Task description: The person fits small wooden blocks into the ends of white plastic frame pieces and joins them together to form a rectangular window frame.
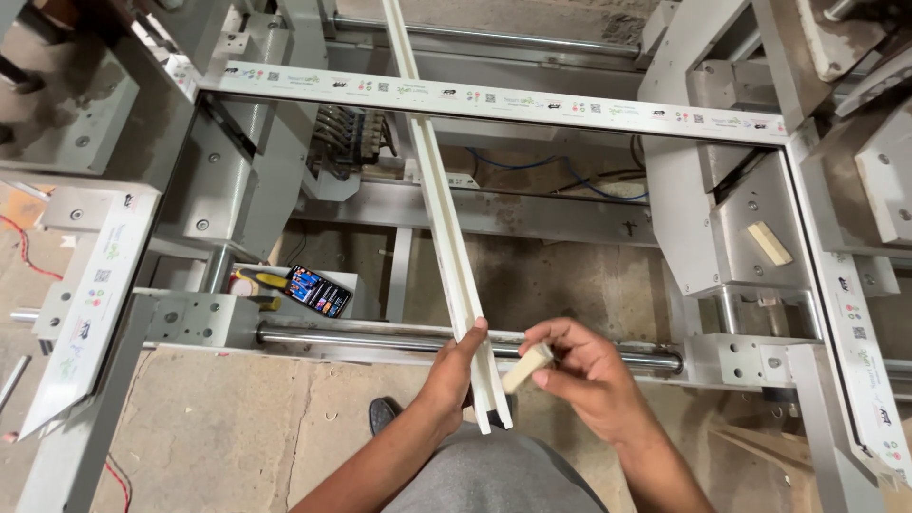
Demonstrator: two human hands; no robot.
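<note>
Long profile strip (442, 204) runs from the near centre away to the far side, passing over the far frame bar (494, 100) that lies crosswise. Left hand (454, 375) grips the strip's near end; right hand (575, 370) just to its right, pinching a small block (525, 367) against the strip's end. Steel rod (361, 337) crosses under both hands. Side frame bars: left (90, 304), right (855, 332). Second block (768, 243) sits on the right machine bracket (741, 228). Packet (318, 291) left of the strip, behind the rod.
</note>
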